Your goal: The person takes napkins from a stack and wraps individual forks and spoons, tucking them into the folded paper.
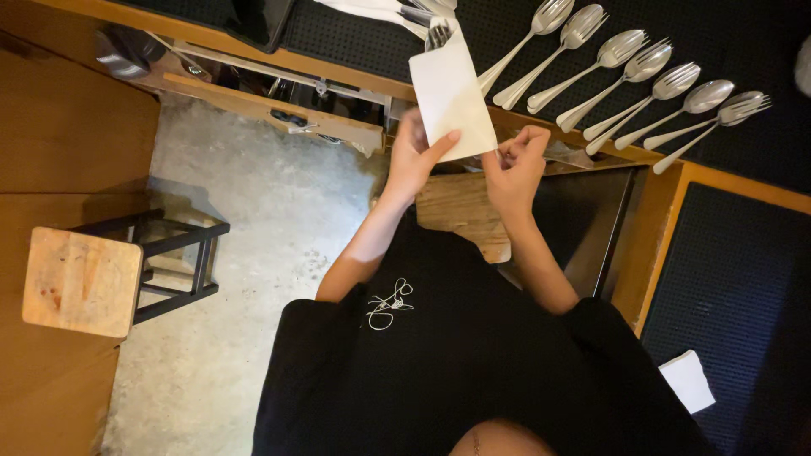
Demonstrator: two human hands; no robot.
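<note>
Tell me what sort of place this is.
Probably a restaurant or café service station. Paired spoons and forks lie in a row on a dark mat, and the left hand and right hand hold a white napkin around a fork.

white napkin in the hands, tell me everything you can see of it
The white napkin looks like paper, folded into a tall, narrow packet with clean straight edges, tilted a little. Fork tines stick out of its top end, so cutlery sits inside. The left hand grips its lower edge, thumb pressed across the face. The right hand pinches at the lower corner. It is held at the edge of the dark mat, beside a row of paired spoons and forks.
</note>
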